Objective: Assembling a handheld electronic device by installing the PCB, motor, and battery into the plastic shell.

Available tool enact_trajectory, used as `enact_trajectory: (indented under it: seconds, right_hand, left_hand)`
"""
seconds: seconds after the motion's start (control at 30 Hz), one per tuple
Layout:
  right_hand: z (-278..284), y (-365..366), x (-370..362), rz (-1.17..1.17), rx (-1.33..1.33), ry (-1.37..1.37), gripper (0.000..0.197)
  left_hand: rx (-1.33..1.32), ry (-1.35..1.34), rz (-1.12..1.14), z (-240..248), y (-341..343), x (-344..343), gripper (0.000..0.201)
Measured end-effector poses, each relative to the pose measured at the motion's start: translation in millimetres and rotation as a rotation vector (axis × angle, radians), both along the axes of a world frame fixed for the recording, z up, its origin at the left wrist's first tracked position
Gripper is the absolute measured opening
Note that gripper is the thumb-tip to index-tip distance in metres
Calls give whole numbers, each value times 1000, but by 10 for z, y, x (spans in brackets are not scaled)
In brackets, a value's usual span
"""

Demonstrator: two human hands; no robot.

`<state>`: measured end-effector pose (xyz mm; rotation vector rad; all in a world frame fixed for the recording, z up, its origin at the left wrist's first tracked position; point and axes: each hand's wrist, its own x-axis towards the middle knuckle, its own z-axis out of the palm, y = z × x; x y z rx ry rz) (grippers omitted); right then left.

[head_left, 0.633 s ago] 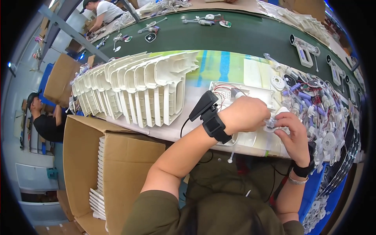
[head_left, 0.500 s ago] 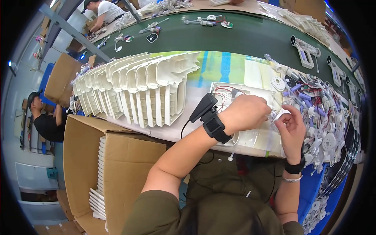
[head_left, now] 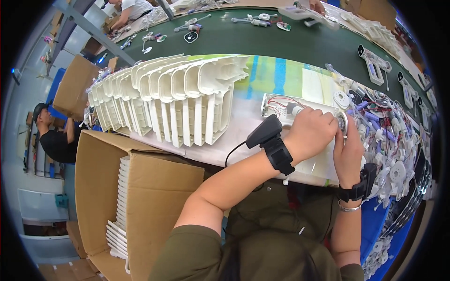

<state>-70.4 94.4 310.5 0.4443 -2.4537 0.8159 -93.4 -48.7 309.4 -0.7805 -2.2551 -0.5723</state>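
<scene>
A long white plastic housing lies on the bench before me, with red wires and a motor-like cylinder at its left end. My left hand is bent over the housing, fingers curled and closed, its fingertips beside a round white disc part. What those fingertips grip is hidden. My right hand pinches the disc upright between thumb and fingers at the housing's right end. Part of the housing is covered by my left hand.
Nested white shells stand in a row at left. A cardboard box holds white pieces. Loose motors and wired parts pile up at right. A green conveyor carries parts; a co-worker's hand is beyond it.
My right hand has closed in on my left and now pinches the disc, which shows face-on. A co-worker's hand has brought a white frame over the far side of the conveyor.
</scene>
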Motion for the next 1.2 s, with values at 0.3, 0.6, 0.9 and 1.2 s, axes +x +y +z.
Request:
enact_trajectory:
  seconds: [0.3,0.6,0.9,1.2]
  right_hand:
    - [129,80,-64,-59,133,-109,33]
    - [126,146,-450,-154,412,-338,32]
    - [78,212,-398,65,143,-605,37]
    - [30,115,-295,61,191,-559,33]
  left_hand:
    - [58,-147,-1,56,-7,11,11]
    - [-316,-401,296,-115,-696,-85,60]
    - [-372,-521,312,-12,-806,468,65]
    - [-343,-414,312,-99,-856,480,67]
